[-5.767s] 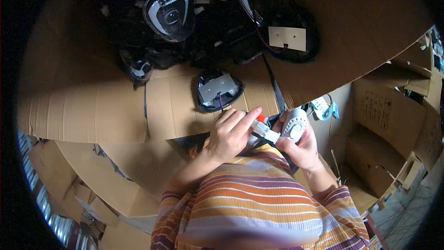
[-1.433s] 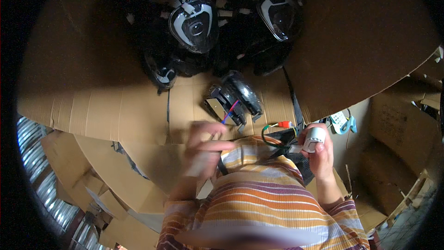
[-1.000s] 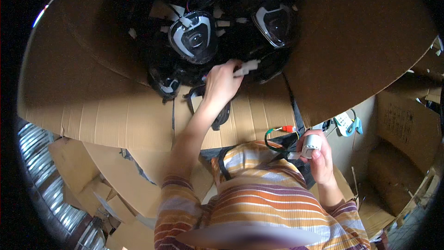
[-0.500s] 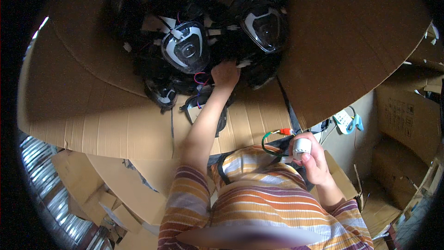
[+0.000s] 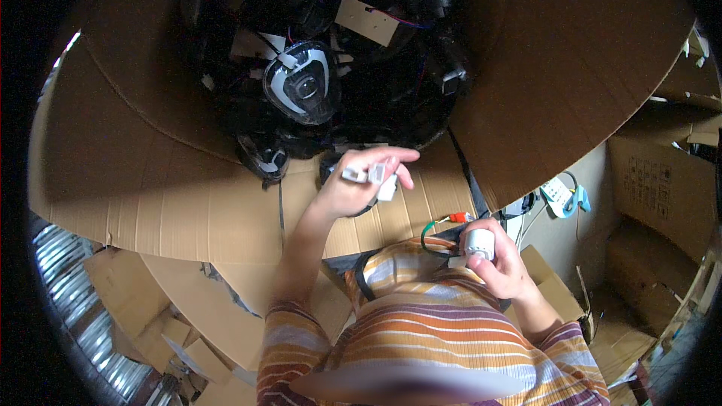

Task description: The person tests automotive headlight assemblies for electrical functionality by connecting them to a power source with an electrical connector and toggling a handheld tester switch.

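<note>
My left hand (image 5: 361, 182) is over the near flap of a large carton, its palm partly turned up. White plastic connectors (image 5: 368, 174) lie among its curled fingers, while the index finger stretches out. Lower and to the right, my right hand (image 5: 500, 259) is closed round a white cylindrical part (image 5: 480, 243). By that hand a green wire (image 5: 426, 237) loops up to an orange-red connector (image 5: 459, 218); where the wire ends under the hand is hidden. Behind the left hand, a black lamp unit with a clear lens (image 5: 303, 86) rests in the dark carton.
Carton walls (image 5: 571, 68) rise on both sides. Inside are several black lamp units, a tan cardboard piece (image 5: 366, 21) and thin wires. A smaller lamp (image 5: 263, 159) sits at the near left. Shiny rollers (image 5: 83, 316) run along the left, and a blue tagged item (image 5: 575, 201) lies right.
My left hand has come back out of the carton, now with white connectors in it. The right-hand clear-lens lamp no longer shows its lens. My right hand has shifted slightly left.
</note>
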### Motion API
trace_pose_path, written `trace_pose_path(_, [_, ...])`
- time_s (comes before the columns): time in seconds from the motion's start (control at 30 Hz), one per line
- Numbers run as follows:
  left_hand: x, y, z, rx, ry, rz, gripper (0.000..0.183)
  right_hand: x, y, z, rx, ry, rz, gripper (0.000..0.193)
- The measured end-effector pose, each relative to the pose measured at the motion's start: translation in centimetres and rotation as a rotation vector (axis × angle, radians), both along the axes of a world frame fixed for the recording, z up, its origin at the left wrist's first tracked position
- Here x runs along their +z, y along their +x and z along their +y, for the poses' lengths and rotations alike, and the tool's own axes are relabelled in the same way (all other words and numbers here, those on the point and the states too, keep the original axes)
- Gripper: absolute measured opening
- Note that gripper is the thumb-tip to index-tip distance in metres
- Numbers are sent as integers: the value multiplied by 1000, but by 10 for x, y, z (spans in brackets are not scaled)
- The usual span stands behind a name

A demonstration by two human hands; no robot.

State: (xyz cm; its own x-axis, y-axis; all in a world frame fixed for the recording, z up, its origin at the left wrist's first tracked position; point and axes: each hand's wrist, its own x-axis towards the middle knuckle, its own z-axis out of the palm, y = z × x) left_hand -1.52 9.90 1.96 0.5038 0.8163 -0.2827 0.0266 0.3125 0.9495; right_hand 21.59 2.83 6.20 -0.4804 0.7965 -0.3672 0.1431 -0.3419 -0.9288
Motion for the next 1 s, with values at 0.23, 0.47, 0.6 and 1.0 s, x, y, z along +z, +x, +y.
trace_pose_path(0.23, [-1,15,-29,-197,265,-117,34,-6,-5,-5,-85,-20,-21,34])
trace_pose_path(0.47, [1,25,-26,-91,756,273,35,-11,-11,-3,-173,43,15,41])
trace_pose_path(0.6, [-2,28,-20,-65,803,301,21,-8,-8,1,-237,-8,83,41])
trace_pose_path(1.0, [-13,26,-27,-314,58,-138,10,-14,1,8,-272,-70,127,34])
